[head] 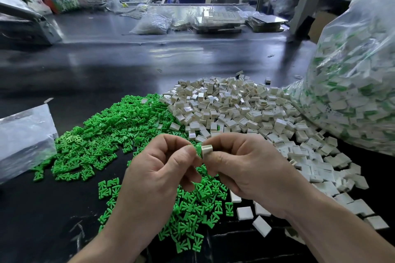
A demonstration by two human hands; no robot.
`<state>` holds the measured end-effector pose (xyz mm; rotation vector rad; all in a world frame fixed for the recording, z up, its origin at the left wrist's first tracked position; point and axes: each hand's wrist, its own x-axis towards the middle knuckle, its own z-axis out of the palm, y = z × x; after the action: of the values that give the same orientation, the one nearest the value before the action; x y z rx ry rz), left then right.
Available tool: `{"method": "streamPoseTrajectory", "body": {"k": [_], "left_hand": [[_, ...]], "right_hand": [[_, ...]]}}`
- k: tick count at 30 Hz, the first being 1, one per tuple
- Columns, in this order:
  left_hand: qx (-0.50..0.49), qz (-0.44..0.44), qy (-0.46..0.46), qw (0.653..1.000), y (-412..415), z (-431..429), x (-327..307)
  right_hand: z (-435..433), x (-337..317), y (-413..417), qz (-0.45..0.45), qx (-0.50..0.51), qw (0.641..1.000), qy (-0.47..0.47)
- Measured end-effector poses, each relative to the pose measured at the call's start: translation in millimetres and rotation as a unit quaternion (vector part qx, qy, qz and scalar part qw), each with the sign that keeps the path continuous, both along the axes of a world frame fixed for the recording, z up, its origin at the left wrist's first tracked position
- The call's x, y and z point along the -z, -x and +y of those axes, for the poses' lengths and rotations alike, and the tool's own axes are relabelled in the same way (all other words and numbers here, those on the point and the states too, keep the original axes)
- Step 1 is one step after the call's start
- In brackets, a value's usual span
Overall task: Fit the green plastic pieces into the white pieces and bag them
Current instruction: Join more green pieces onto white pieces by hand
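Note:
A big heap of small green plastic pieces [106, 134] covers the dark table at the left and under my hands. To its right lies a heap of white box-shaped pieces [235, 109]. My left hand [158, 175] pinches one green piece [199, 150] between thumb and fingers. My right hand [250, 168] holds one white piece [207, 149] against it, and the two pieces touch at the middle of the view. A large clear bag [352, 92] full of fitted white-and-green pieces stands at the right.
A flat clear plastic bag [23, 136] lies at the left edge. Across the dark table [128, 66] at the back are more plastic bags [154, 21], stacked trays [220, 19] and a grey metal frame post [307, 0].

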<state>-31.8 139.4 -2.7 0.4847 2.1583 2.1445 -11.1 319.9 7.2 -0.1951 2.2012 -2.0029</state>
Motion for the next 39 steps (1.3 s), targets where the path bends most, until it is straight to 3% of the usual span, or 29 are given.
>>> {"method": "streamPoseTrajectory", "body": {"k": [4, 10, 18, 24, 31, 33, 36, 39], "left_hand": [[0.007, 0.034, 0.041, 0.999, 0.1, -1.3, -0.6], [0.013, 0.039, 0.067, 0.997, 2.9, -5.1, -0.6], [0.043, -0.031, 0.013, 0.999, 4.1, -8.7, -5.3], [0.104, -0.066, 0.058, 0.991, 10.3, -15.2, -8.3], [0.143, -0.072, 0.126, 0.979, 9.3, -17.4, -11.4], [0.138, -0.065, 0.115, 0.982, 8.9, -17.0, -13.3], [0.113, -0.08, 0.033, 0.99, 9.1, -14.7, -11.3], [0.096, -0.088, -0.003, 0.991, 9.3, -12.0, -6.9]], "right_hand": [[-1.7, -0.1, -3.1, 0.026, -0.012, 0.998, -0.06], [-2.6, -0.1, -0.1, -0.004, -0.014, 1.0, 0.005], [-5.0, -1.0, -0.3, -0.013, -0.026, 0.998, 0.056], [0.6, -4.6, -2.7, 0.037, -0.024, 0.988, -0.151], [2.0, -11.2, -6.5, 0.056, -0.042, 0.96, -0.272], [1.3, -10.5, -7.1, 0.04, -0.041, 0.971, -0.233], [-0.1, -9.3, -6.0, -0.033, -0.017, 0.998, -0.043], [-4.5, -9.3, -2.8, -0.074, 0.003, 0.993, 0.092]]}}
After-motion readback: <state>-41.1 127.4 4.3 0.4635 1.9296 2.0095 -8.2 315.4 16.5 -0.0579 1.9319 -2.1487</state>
